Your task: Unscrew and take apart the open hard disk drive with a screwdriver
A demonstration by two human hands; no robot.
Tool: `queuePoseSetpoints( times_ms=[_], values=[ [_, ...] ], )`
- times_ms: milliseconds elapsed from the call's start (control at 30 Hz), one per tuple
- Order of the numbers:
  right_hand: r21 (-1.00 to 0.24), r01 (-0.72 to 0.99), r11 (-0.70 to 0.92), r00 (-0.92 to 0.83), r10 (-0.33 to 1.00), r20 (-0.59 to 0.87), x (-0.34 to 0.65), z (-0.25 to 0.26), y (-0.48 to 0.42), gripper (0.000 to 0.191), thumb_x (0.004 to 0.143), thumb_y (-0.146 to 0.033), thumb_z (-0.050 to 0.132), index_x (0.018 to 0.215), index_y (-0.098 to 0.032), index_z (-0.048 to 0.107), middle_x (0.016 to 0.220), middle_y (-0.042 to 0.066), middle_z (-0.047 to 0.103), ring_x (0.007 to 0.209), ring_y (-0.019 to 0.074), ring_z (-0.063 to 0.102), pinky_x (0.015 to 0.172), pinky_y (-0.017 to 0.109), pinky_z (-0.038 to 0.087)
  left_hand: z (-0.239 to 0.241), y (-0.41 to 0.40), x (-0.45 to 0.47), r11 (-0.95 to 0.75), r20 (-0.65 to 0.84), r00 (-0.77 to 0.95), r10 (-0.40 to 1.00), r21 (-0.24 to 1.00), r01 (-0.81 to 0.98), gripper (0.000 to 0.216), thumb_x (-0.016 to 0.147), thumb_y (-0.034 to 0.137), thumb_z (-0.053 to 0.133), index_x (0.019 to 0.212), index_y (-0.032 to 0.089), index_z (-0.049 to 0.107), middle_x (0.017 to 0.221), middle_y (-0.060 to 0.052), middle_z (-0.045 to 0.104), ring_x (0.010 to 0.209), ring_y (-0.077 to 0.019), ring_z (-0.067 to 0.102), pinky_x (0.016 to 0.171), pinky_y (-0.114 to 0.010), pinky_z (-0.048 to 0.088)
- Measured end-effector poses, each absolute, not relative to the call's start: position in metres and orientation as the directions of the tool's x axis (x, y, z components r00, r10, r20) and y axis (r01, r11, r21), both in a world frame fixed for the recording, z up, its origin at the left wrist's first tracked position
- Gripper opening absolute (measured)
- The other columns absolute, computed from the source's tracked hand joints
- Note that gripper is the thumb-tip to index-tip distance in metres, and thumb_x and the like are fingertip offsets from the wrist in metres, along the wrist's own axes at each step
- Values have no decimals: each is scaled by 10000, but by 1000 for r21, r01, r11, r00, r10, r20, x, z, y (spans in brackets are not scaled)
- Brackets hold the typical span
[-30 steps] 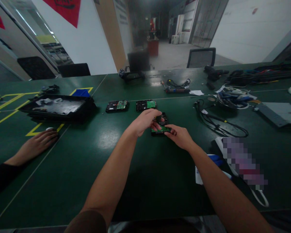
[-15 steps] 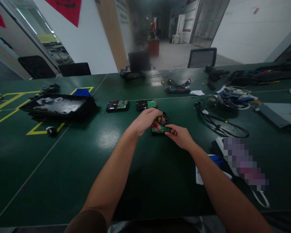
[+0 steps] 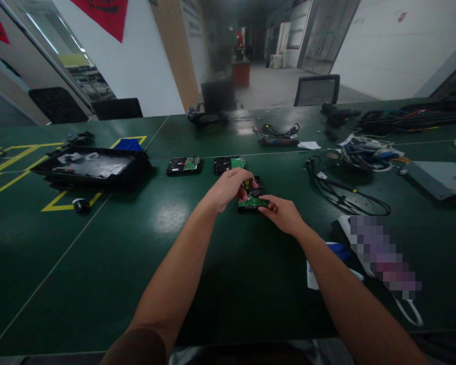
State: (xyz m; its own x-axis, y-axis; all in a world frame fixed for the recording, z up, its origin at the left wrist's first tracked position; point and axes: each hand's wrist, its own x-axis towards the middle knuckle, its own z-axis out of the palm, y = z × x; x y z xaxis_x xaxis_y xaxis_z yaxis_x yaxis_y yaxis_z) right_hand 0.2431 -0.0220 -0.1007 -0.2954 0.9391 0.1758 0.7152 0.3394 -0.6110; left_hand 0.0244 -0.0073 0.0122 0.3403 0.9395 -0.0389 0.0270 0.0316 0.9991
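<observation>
While the left hand [image 3: 230, 188] grips a black-and-yellow tool [image 3: 248, 183] over the held drive [image 3: 252, 204], I see the right hand [image 3: 281, 214] pinching that drive's right edge between thumb and fingers. From my end I can't tell whether the tool's tip meets the green board. Just beyond the held drive sits a second drive [image 3: 238, 162]; beyond it and to its left, a third drive [image 3: 184, 166] — then, farther left, a black tray [image 3: 78, 178]. Right of it I have a black cable [image 3: 321, 175] — and, well apart, a grey box [image 3: 437, 177].
</observation>
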Motion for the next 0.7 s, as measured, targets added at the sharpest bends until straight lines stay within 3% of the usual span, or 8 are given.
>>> queuePoseSetpoints(
  times_ms=[700],
  values=[
    [-619, 702, 352, -299, 935, 193, 245, -104, -22, 415, 925, -407, 658, 1318, -272, 653, 852, 16, 675, 702, 166, 610, 643, 296, 482, 9, -3, 22, 13, -24, 296, 955, 999, 41, 288, 946, 370, 529, 935, 161, 727, 990, -88, 688, 573, -89, 583, 528, -245, 428]
  ],
)
